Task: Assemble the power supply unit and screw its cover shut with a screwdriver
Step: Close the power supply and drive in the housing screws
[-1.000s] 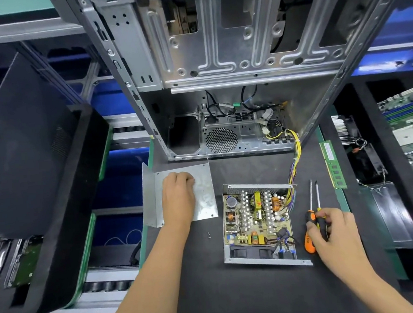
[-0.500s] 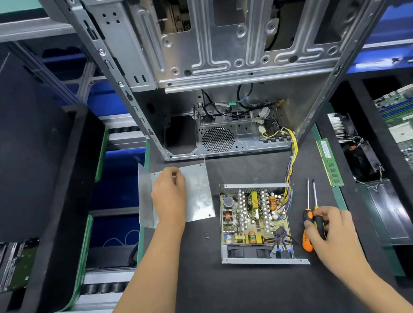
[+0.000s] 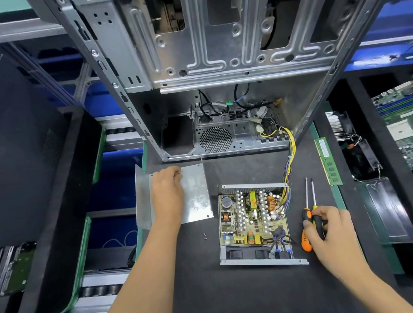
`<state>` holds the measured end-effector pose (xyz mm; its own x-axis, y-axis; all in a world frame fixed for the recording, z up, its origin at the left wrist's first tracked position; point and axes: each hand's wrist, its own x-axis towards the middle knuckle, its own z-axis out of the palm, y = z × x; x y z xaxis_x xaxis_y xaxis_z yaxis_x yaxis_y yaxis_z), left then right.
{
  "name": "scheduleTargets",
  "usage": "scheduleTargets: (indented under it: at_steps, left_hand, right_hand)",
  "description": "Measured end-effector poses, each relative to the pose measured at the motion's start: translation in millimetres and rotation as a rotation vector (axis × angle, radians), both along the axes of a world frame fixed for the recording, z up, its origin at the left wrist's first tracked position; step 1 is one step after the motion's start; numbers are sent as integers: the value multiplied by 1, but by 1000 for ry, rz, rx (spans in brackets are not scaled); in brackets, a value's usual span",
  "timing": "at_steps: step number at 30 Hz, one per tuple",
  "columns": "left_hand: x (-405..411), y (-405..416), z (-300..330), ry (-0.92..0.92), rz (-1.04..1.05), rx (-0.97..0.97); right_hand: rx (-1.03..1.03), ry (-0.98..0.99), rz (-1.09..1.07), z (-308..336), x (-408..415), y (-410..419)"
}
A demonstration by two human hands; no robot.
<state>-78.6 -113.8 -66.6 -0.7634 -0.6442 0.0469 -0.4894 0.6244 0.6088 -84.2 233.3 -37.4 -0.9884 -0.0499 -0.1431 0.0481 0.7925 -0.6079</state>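
The power supply unit (image 3: pixel 255 223) lies open on the black mat (image 3: pixel 246 290), a little right of the mat's middle, with no lid on it. It is a shallow grey metal tray; its near wall is a folded flange with small holes, and its far wall is a perforated strip. Inside sits a yellowish circuit board crowded with two rows of silver heat-sink fins, copper-wound coils, a dark round capacitor and a yellow block. A bundle of yellow, purple and black wires (image 3: pixel 288 165) leaves its far right corner and runs up into the computer case (image 3: pixel 218 57) standing at the mat's far edge.

The cover (image 3: pixel 196 198), a dull, scuffed sheet of grey metal with a bent-up flange on its left side, lies flat near the mat's left edge, just left of the unit. The left hand (image 3: pixel 167 193) rests on it, its fingers curled over the far edge.

Right of the unit, two screwdrivers (image 3: pixel 311 212) lie side by side, shafts pointing away. The right hand (image 3: pixel 333 230) grips their orange and black-yellow handles between thumb and fingers.

A small dark screw (image 3: pixel 205 236) lies on the mat between the cover and the unit. A green memory stick (image 3: pixel 328 162) lies along the mat's right edge.
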Motion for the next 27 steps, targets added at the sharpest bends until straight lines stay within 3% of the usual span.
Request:
scheduleTargets:
  at_steps: [5,10,14,19,23,27]
  left_hand:
    - [-2,4,4,-52,-22,-39]
    - [51,40,14,93,-180,-82]
    - [100,53,6,45,-254,-41]
    - [116,55,1,159,-375,-120]
    - [122,53,4,205,-313,-115]
    - [139,47,22,414,80,-24]
  right_hand:
    - [-1,6,0,1,0,-1]
    - [-11,-16,13,0,-1,2]
    - [-32,3,27,1,0,4]
    - [-79,-14,37,4,-1,3]
    - [5,27,-26,15,-7,-4]
    - [-33,347,206,65,-22,-59]
